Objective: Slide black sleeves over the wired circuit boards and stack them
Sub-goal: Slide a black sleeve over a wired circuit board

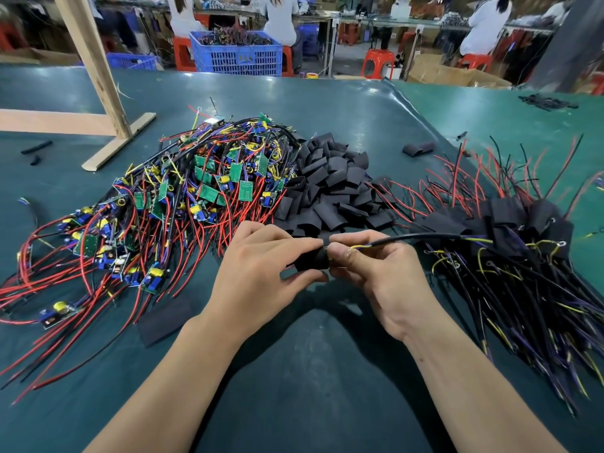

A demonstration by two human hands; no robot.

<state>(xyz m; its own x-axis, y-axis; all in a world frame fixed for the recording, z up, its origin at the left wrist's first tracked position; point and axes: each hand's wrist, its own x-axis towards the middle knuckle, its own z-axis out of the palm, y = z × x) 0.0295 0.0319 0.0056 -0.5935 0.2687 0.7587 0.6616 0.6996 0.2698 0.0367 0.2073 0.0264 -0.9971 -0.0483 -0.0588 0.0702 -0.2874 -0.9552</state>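
Observation:
My left hand (261, 273) grips a black sleeve (310, 258) between thumb and fingers at the table's centre. My right hand (369, 273) pinches the same piece at its right end, where a black cable (421, 237) with yellow and purple leads runs off to the right. The board inside the sleeve is hidden. To the left lies a heap of bare green circuit boards (209, 188) with red and black wires. Behind my hands sits a pile of empty black sleeves (330, 188). On the right lies the stack of sleeved boards (510, 230) with their wires fanned out.
The green table mat (294, 371) is bare in front of me. A flat black piece (165, 317) lies left of my left wrist. A wooden frame (108, 103) stands at the back left. Blue crates (235, 53), red stools and seated people are beyond the table.

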